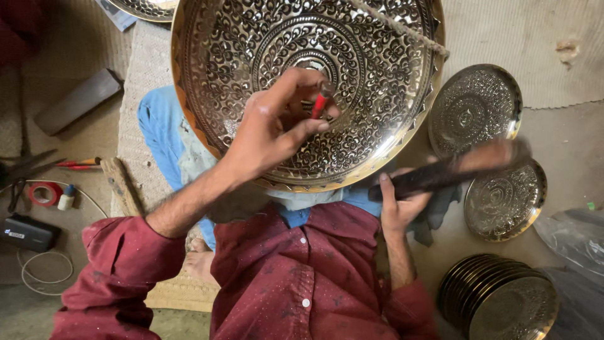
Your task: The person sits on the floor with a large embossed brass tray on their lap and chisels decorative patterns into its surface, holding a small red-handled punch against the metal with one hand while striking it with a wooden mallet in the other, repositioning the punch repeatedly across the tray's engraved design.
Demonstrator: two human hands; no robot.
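A large engraved brass bowl (377,56) with dense floral patterns rests tilted against my lap. My left hand (270,126) reaches into it and pinches a small red-handled chisel (319,106) against the bowl's inner surface near its centre. My right hand (399,204) grips the handle of a dark hammer-like tool (453,171), which is blurred and held level beside the bowl's lower right rim. I wear a maroon shirt and blue trousers, seated on the floor.
Two engraved brass plates (475,107) (506,201) lie on the floor at right, with a stack of several plates (500,296) below them. At left are a wooden block (78,101), red tape roll (45,193), small bottle, black box (25,233) and cord.
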